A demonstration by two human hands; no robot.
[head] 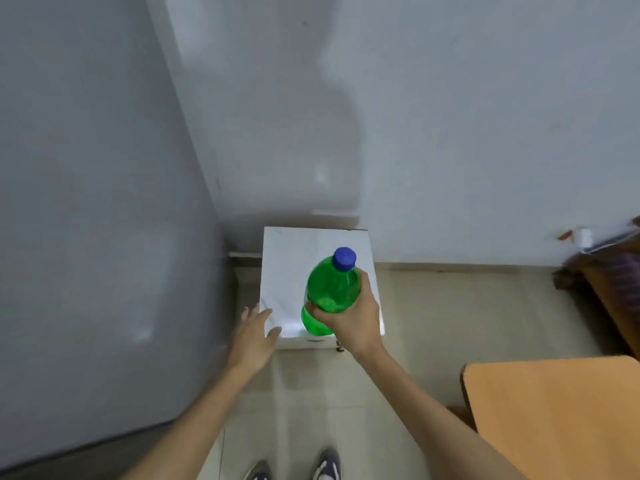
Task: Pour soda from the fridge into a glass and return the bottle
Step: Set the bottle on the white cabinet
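Observation:
A green soda bottle (330, 289) with a blue cap (344, 259) is upright in my right hand (353, 318), which grips its lower body from the right. The bottle hangs over a small white-topped stand (287, 258) by the wall. My left hand (252, 336) is open, fingers spread, at the stand's left front edge, next to the grey fridge (97, 220) whose door looks closed. No glass is in view.
An orange-brown table corner (554, 417) sits at lower right. Dark wooden furniture (609, 285) stands at the far right by the wall. Beige floor tiles (467, 306) lie between them. My shoes (325, 465) show at the bottom.

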